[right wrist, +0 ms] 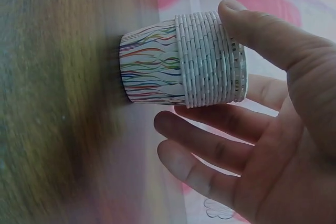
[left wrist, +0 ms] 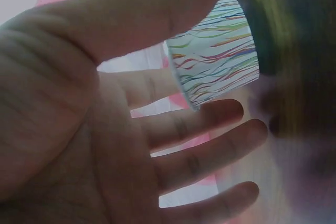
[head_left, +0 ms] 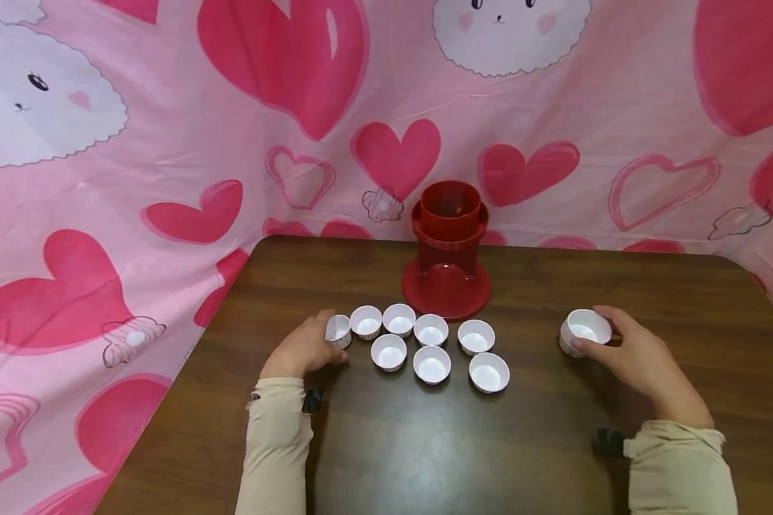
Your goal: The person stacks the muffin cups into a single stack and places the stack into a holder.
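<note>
My left hand (head_left: pixel 305 347) is at the left end of a group of white paper baking cups (head_left: pixel 431 365). It pinches the leftmost baking cup (head_left: pixel 339 332) between thumb and index finger, the other fingers extended. In the left wrist view that cup (left wrist: pixel 220 56) shows wavy coloured lines on its side and sits close to the tabletop. To the right, my right hand (head_left: pixel 638 354) grips a nested stack of the same cups (head_left: pixel 585 332) near the rims. Thumb and index finger hold this stack (right wrist: pixel 205 61) in the right wrist view; the lower fingers are loosely bent.
Behind the cups stands a red round-based holder (head_left: pixel 447 286) with a red open cylinder (head_left: pixel 451 211) on top. The dark wooden table (head_left: pixel 522 443) ends at a pink heart-printed cloth (head_left: pixel 335 193) at the back and left.
</note>
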Demonstrator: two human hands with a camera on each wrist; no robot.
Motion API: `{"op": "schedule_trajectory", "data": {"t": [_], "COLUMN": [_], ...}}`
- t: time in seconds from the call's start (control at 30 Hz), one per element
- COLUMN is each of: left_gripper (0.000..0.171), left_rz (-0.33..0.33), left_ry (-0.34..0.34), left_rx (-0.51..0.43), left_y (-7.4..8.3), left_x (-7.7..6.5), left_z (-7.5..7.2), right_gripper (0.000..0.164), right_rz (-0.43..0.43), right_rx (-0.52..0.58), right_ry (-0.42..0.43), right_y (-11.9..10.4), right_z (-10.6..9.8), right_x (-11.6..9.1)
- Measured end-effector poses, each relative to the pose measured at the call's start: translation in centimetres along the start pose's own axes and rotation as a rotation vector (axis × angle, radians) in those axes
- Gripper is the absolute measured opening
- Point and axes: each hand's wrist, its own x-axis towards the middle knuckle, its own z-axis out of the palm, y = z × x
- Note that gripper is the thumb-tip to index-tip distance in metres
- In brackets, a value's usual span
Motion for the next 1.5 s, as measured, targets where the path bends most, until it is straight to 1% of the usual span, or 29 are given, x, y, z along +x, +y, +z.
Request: {"op": "schedule_trajectory", "data": {"t": [0.13, 0.23, 0.37, 0.53, 0.67, 0.83, 0.93, 1.03, 1.1, 1.23, 1.33, 1.5], "left_gripper": [0.07, 0.066, 0.066, 0.064, 0.061, 0.066, 0.067, 0.067, 0.069, 0.072, 0.073, 0.071], "left_rz": [0.016, 0.027, 0.043, 0.045, 0.044, 0.062, 0.072, 0.08, 0.08, 0.087, 0.101, 0.127], "left_ry": [0.037, 0.057, 0.071, 0.076, 0.095, 0.115, 0.135, 0.176, 0.214, 0.283, 0.317, 0.361], "left_rx": [0.019, 0.019, -0.005, -0.038, -0.053, -0.043, -0.038, -0.042, -0.067, -0.17, -0.256, -0.354], "left_y": [0.0, 0.1, -0.1, -0.3, -0.7, -0.9, -1.0, -1.2, -1.2, -1.4, -1.5, -1.2], "left_x": [0.1, 0.0, 0.0, 0.1, 0.3, 0.6, 0.9, 1.0, 1.1, 1.2, 1.3, 1.4], "left_z": [0.2, 0.1, 0.2, 0.2, 0.3, 0.2, 0.2, 0.1, -0.1, -0.4, -0.5, -0.5], "right_gripper": [0.067, 0.065, 0.066, 0.068, 0.067, 0.069, 0.071, 0.072, 0.072, 0.073, 0.075, 0.075], "right_rz": [-0.046, -0.063, -0.06, -0.058, -0.079, -0.081, -0.059, -0.043, -0.039, -0.029, -0.013, -0.005], "right_rx": [0.058, 0.125, 0.177, 0.199, 0.237, 0.276, 0.279, 0.28, 0.28, 0.293, 0.302, 0.309], "right_ry": [0.037, 0.035, 0.02, 0.025, 0.05, 0.072, 0.065, 0.06, 0.058, 0.048, 0.029, 0.016], "right_y": [0.1, 0.2, 0.2, 0.6, 1.1, 1.6, 1.7, 1.7, 1.6, 1.6, 1.5, 1.5], "right_z": [0.7, 1.2, 1.4, 1.5, 1.8, 2.2, 2.3, 2.3, 2.3, 2.3, 2.2, 2.1], "right_x": [0.2, 0.4, 0.4, 0.4, 0.4, 0.4, 0.4, 0.4, 0.4, 0.4, 0.3, 0.2]}}
